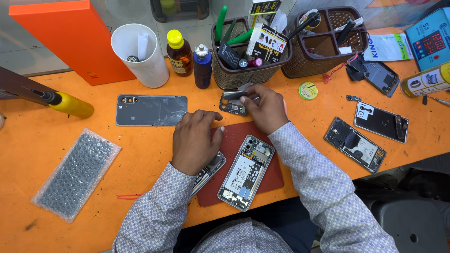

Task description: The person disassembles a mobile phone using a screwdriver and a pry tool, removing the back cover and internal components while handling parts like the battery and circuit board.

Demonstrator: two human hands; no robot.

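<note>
My left hand [194,140] rests palm down on the red mat [272,175], its fingers curled, covering the top of a phone part [206,174] that sticks out under the wrist. My right hand [264,108] reaches to the mat's far edge and pinches a small dark metal frame piece [232,104], with what looks like tweezers [243,86] at its fingertips. An opened phone [246,172] with its insides showing lies on the mat between my forearms. A grey back cover [151,110] lies left of my left hand.
Two wicker baskets [234,77] [300,65] of tools, a white cup [140,56], two bottles [180,54] [202,66] and an orange box [70,40] line the back. More opened phones [355,145] [380,122] lie right. A bubble-wrap bag [75,173] and yellow-handled tool [70,104] lie left.
</note>
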